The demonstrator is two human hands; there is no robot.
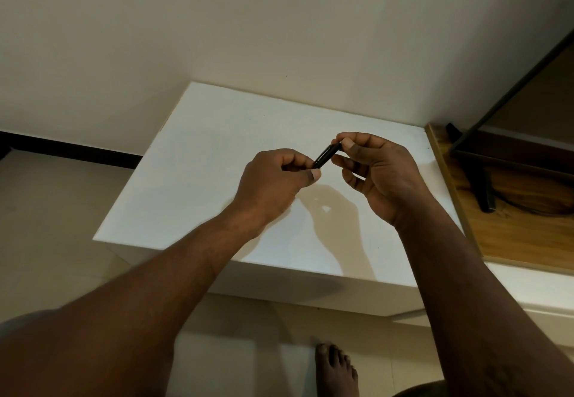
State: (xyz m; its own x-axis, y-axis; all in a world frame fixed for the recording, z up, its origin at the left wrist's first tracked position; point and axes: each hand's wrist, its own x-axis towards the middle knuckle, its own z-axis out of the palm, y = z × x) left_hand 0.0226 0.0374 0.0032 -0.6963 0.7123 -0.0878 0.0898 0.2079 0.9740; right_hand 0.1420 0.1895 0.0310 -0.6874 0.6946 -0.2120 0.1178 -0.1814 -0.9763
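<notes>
A small, short black object (pixel 325 154), glossy and rounded at its upper end, is held in the air above a white tabletop (pixel 202 154). My left hand (pixel 273 182) pinches its lower end between thumb and curled fingers. My right hand (pixel 379 176) pinches its upper end with thumb and forefinger, the other fingers curled below. Most of the object is hidden by my fingers, so I cannot tell what it is.
The white table stands against a cream wall. To its right lies a wooden surface (pixel 512 241) with a dark stand (pixel 484 191) and a dark-framed panel. Below the table's front edge are pale floor tiles and a bare foot (pixel 335 368).
</notes>
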